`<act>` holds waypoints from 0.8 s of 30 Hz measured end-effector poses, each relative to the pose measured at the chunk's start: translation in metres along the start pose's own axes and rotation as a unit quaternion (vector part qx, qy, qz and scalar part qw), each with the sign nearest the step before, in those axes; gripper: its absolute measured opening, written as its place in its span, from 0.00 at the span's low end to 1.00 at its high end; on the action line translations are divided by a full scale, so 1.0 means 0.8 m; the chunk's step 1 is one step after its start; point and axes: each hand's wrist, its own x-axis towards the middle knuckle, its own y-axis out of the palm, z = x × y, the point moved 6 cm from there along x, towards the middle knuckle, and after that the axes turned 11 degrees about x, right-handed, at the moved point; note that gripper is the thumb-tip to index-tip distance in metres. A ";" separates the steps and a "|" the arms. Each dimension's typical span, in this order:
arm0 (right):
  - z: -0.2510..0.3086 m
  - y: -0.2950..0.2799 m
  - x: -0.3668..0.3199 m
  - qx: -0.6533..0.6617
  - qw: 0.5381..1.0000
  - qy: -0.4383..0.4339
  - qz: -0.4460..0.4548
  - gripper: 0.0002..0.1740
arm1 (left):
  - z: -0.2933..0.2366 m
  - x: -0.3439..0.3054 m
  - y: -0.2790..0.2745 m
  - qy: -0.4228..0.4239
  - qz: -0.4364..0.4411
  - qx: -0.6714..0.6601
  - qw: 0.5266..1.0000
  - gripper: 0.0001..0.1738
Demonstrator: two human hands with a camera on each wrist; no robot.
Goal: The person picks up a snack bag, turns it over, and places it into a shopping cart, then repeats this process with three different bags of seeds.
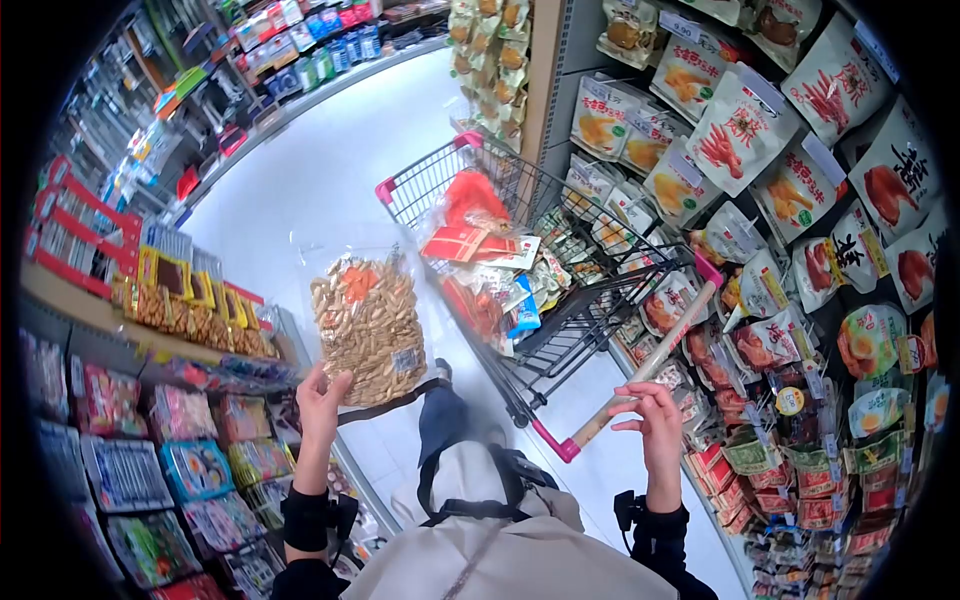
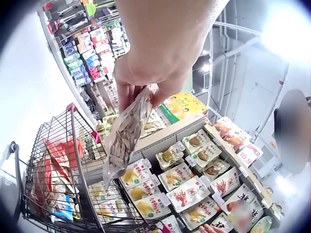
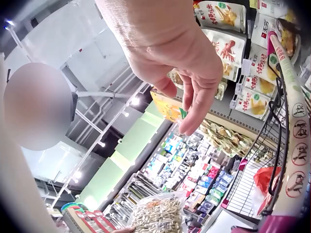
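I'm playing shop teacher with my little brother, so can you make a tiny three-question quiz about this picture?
1. True or false: the shopping cart is empty.
2. What do the fingers of the left hand hold up? A: a clear bag of snacks. B: a bottle. C: a toy car.
3. Fill in: the ___ hand holds nothing, its fingers loose beside the cart handle.

Key
1: false, packets lie piled inside it.
2: A.
3: the right hand.
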 end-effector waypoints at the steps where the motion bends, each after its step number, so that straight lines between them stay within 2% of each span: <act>1: 0.000 0.002 0.005 -0.003 1.000 -0.002 -0.012 0.14 | 0.002 0.017 0.002 -0.006 0.010 0.000 1.000 0.20; 2: -0.003 0.003 0.010 -0.006 1.000 -0.001 -0.026 0.14 | 0.000 0.035 0.005 -0.046 0.025 0.032 0.998 0.21; 6: -0.013 0.015 0.033 -0.010 0.996 0.009 -0.090 0.14 | 0.030 0.138 0.028 -0.047 0.069 -0.026 0.996 0.23; 10: -0.030 0.038 0.067 -0.005 0.987 0.031 -0.159 0.15 | 0.041 0.252 0.061 -0.060 0.118 -0.003 0.991 0.23; 12: -0.035 0.056 0.087 -0.008 0.982 0.044 -0.186 0.15 | 0.055 0.308 0.085 -0.116 0.140 -0.013 0.983 0.22; 13: -0.036 0.067 0.097 -0.010 0.979 0.049 -0.200 0.15 | 0.065 0.333 0.099 -0.144 0.150 -0.017 0.978 0.21; 15: -0.043 0.085 0.117 -0.003 0.977 0.054 -0.207 0.14 | 0.103 0.385 0.141 -0.136 0.153 -0.084 0.975 0.19; 16: -0.042 0.096 0.128 0.000 0.975 0.059 -0.212 0.14 | 0.125 0.406 0.163 -0.160 0.166 -0.086 0.969 0.18; 21: -0.064 0.119 0.164 0.010 0.968 0.074 -0.239 0.12 | 0.205 0.467 0.277 -0.251 0.221 -0.067 0.940 0.15; 22: -0.067 0.123 0.168 0.013 0.966 0.079 -0.246 0.12 | 0.204 0.466 0.295 -0.249 0.226 -0.071 0.939 0.15; 23: -0.069 0.126 0.171 0.016 0.963 0.084 -0.254 0.12 | 0.231 0.474 0.317 -0.200 0.246 -0.054 0.947 0.14; 24: -0.075 0.126 0.172 0.018 0.961 0.089 -0.260 0.12 | 0.235 0.469 0.336 -0.212 0.283 0.004 0.935 0.14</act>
